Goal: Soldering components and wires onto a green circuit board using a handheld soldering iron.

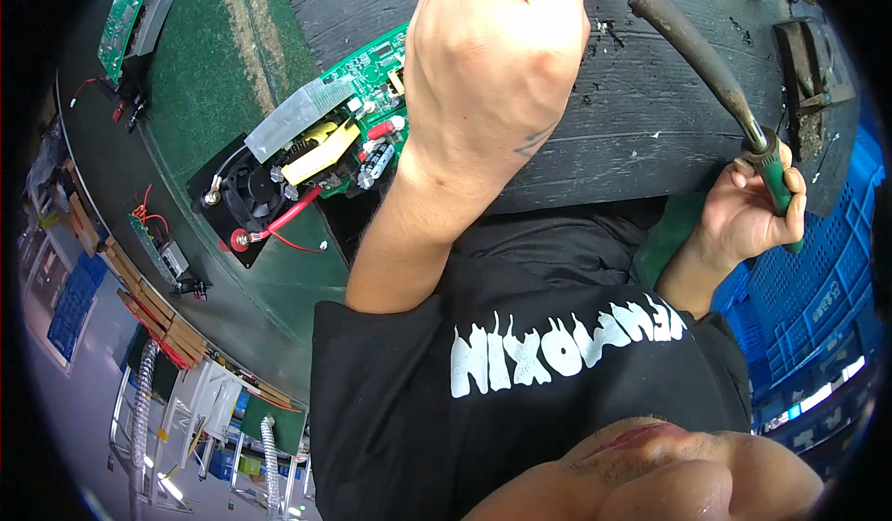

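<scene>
My right hand (734, 210) is wrapped round the green handle of a soldering iron (697, 61). The iron slants up and left, its tip near the upper edge beside a small red bit close to my left fingers. My left hand (497, 66) reaches over the dark work board with its fingers bent. Its fingertips and anything in them are hidden or cut off by the picture's edge. Partly behind that hand lies a green circuit board (376, 71) with a grey metal heat sink, yellow-wrapped parts, a black fan (258, 189) and a thick red wire (295, 213).
Beneath my hands is a scorched black board (595, 173) on a green mat (190, 84). A metal holder (806, 80) stands at the right. Blue crates (808, 280) are stacked beyond it. Other circuit boards lie at the upper left (121, 29) and left (160, 250).
</scene>
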`<state>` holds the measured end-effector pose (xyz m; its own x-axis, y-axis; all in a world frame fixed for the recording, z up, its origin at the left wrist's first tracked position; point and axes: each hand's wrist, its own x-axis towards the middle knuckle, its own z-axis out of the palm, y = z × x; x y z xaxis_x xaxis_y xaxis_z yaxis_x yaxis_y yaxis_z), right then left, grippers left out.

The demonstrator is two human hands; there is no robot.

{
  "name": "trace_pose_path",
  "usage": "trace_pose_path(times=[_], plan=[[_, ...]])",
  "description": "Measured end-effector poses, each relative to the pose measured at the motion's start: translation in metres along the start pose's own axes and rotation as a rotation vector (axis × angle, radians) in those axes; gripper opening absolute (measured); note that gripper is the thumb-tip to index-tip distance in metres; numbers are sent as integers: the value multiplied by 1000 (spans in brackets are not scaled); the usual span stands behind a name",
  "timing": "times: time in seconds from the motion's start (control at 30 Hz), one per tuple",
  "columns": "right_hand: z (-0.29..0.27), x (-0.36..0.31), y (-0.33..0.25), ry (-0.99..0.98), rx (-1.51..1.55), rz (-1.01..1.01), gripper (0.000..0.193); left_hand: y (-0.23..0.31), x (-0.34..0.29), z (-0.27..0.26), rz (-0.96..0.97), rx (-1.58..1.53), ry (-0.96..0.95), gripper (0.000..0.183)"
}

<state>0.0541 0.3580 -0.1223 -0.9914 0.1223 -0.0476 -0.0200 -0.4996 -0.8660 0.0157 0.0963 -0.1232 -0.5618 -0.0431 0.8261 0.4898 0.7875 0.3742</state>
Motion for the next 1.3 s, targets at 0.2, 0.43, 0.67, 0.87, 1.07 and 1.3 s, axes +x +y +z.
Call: trace_pose_path(times=[0.2, 0.43, 0.67, 0.87, 1.07, 1.3], plan=[[2, -1, -3, -42, -8, 7, 31, 5, 1, 1, -7, -3, 1, 22], [3, -1, -1, -58, -9, 27, 31, 5, 1, -1, -3, 9, -20, 21], [1, 0, -2, -66, -22, 3, 32, 5, 2, 0, -11, -3, -6, 22], [3, 0, -1, -74, -23, 9, 32, 5, 3, 0, -8, -3, 3, 22], [7, -2, 0, -99, -43, -30, 32, 4, 3, 0, -1, 4, 4, 23], [8, -1, 2, -91, -36, -39, 32, 1, 1, 1, 1, 6, 10, 23]])
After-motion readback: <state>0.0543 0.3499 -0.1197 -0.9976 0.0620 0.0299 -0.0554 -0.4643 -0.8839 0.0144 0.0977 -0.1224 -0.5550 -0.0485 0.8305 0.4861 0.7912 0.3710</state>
